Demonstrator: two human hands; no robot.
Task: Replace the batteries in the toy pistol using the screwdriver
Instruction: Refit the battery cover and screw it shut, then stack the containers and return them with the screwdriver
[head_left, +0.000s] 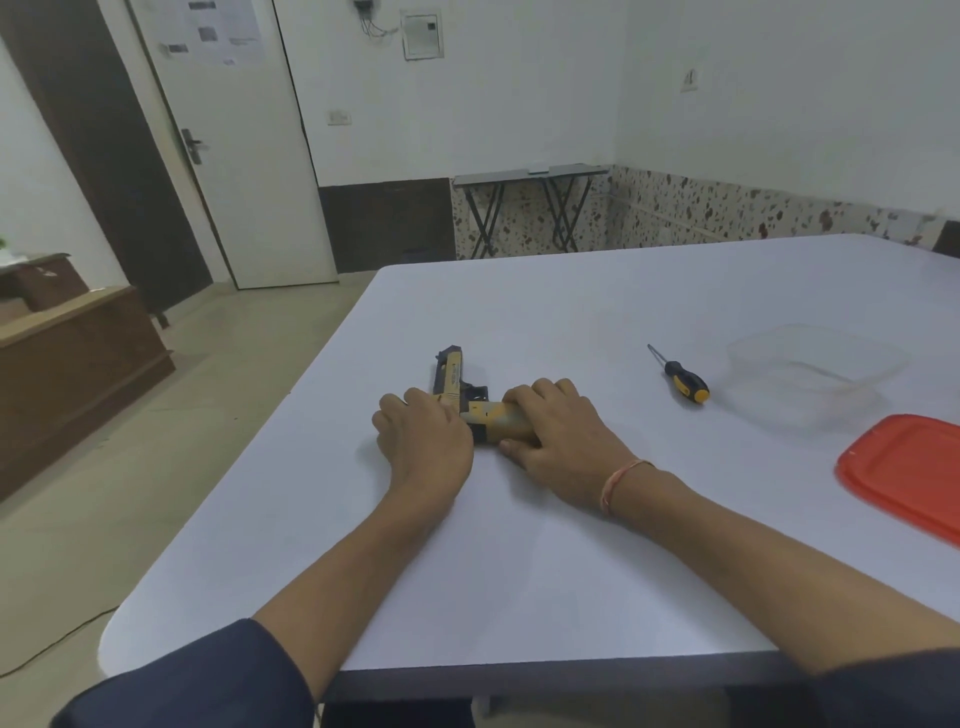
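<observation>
The right hand (558, 431) grasps the toy pistol (452, 379) by its handle. The left hand (423, 439) seemingly clasps its hidden rear, mid-table (519, 571), well away from the edges. The red lid (909, 467) is cut off at the right.

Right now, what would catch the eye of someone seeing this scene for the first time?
The left hand and right hand both hold a yellow and black toy pistol lying flat in the middle of the white table. To its right a screwdriver lies untouched. Further right are a clear container and a red lid.
</observation>
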